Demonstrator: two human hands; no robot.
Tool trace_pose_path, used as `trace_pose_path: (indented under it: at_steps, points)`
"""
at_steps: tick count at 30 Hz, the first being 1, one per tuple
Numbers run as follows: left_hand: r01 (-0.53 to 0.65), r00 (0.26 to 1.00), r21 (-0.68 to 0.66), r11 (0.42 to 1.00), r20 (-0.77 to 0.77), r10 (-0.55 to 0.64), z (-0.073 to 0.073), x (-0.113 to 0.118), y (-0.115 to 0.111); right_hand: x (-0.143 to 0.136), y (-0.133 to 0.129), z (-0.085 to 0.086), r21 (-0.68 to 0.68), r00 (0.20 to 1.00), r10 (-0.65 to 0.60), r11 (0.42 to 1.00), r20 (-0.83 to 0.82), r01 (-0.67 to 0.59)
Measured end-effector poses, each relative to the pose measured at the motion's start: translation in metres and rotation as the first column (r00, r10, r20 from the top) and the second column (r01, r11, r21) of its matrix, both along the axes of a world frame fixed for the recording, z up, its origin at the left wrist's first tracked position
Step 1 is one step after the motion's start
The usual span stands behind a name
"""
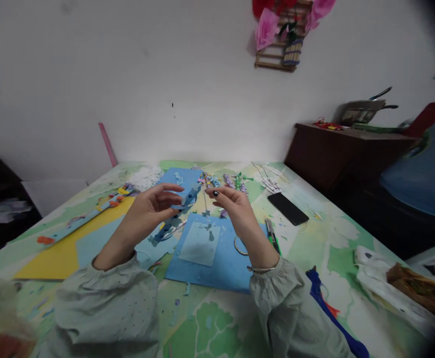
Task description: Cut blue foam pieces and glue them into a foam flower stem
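Observation:
My left hand [158,204] is closed around a small curled blue strip [189,197], held between thumb and fingers above the table. To its right, my right hand [232,201] makes a pinch, thumb against forefinger. Whatever lies between those fingertips, if anything, is too small to make out. Under both hands rests a blue sheet [198,276] with a paler translucent sheet [200,243] on it, dotted with small blue scraps. More dark blue cut pieces [165,230] lie below my left hand.
A green-handled utility knife [272,236] and black phone [288,209] lie right of the blue sheet. Yellow board [49,261] is at left. Small colourful pieces [236,182] cluster at the back. A blue ribbon-like strip [329,308] lies front right.

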State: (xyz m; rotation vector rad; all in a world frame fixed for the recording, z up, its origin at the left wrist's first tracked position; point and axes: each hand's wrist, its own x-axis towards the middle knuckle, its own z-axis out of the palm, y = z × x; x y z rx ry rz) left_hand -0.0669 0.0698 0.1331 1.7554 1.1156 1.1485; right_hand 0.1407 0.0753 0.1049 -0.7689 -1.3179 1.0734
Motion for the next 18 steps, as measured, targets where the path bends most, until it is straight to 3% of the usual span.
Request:
trace_pose_path:
  at_steps: [6,10,13,18]
  points:
    - [0.002,1.000,0.034,0.999,-0.030,-0.001,0.005,-0.003,-0.006,0.010,-0.007,0.012,0.011,0.973,-0.144,0.989,-0.180,0.148]
    - [-0.064,0.995,0.002,0.998,-0.071,0.064,0.002,-0.011,0.001,0.019,-0.008,0.017,-0.016,0.945,-0.205,0.978,-0.255,0.208]
    - [-0.159,0.979,-0.042,0.986,-0.135,0.152,-0.011,-0.033,0.022,0.023,-0.007,0.019,-0.044,0.931,-0.252,0.967,-0.264,0.250]
    - [-0.306,0.920,-0.138,0.942,-0.299,0.255,-0.049,-0.079,0.064,0.026,-0.006,0.020,-0.033,0.927,-0.249,0.968,-0.281,0.250]
